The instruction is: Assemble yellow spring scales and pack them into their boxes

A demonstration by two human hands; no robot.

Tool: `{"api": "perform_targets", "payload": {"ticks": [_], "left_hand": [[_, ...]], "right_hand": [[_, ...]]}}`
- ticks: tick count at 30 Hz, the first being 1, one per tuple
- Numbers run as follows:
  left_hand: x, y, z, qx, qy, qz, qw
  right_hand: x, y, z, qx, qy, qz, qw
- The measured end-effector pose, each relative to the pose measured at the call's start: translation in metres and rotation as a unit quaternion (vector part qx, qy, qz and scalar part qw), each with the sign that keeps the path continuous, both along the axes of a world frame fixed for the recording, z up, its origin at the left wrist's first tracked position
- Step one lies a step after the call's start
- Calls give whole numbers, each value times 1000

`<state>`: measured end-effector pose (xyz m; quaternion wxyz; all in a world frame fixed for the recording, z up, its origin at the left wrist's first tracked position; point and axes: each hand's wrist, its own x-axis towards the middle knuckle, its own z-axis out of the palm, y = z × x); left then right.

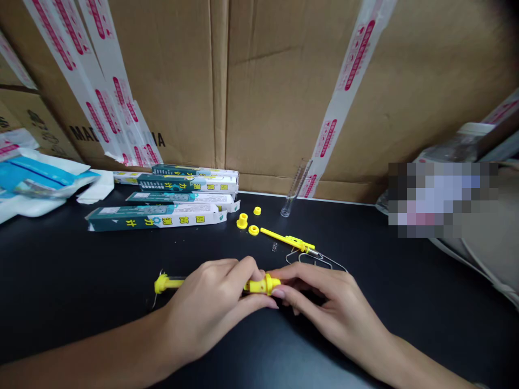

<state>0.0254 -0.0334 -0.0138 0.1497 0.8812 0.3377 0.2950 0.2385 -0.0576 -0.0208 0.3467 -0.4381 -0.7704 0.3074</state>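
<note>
A tube-shaped yellow spring scale lies level across the front of the black table. My left hand is wrapped round its body and hides the middle. Past that hand, a yellow end with a metal hook sticks out on the left. My right hand pinches the yellow cap at the right end between thumb and fingers. Just beyond lie a yellow inner rod with wire hooks, a small loose spring, a yellow flanged plug, a yellow ring and a small yellow cap.
A clear tube stands tilted near the back edge. Several narrow printed boxes lie at the back left, beside a blue-and-white package. Large taped cartons wall off the back. A clear plastic bottle is at the right.
</note>
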Motion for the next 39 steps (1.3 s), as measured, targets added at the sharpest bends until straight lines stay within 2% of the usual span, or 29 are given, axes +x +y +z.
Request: {"api": "perform_targets", "payload": {"ticks": [9, 14, 22, 30, 35, 37, 39], "left_hand": [[0, 0, -1, 19, 17, 15, 1000], [1, 0, -2, 27, -11, 7, 1000], [-1, -2, -5, 15, -12, -2, 1000], [0, -1, -5, 5, -29, 0, 1000], [1, -1, -7, 37, -13, 6, 999], [1, -1, -7, 59, 2, 9, 998], [1, -1, -7, 82, 19, 12, 996]], "right_hand": [[-2, 3, 1, -64, 38, -4, 997], [-4, 2, 1, -97, 49, -12, 994], [-6, 3, -4, -173, 117, -13, 978], [-5, 1, -6, -160, 104, -22, 981], [-5, 0, 0, -146, 74, -22, 986], [1, 2, 9, -107, 32, -25, 993], [15, 7, 20, -33, -20, -53, 998]]}}
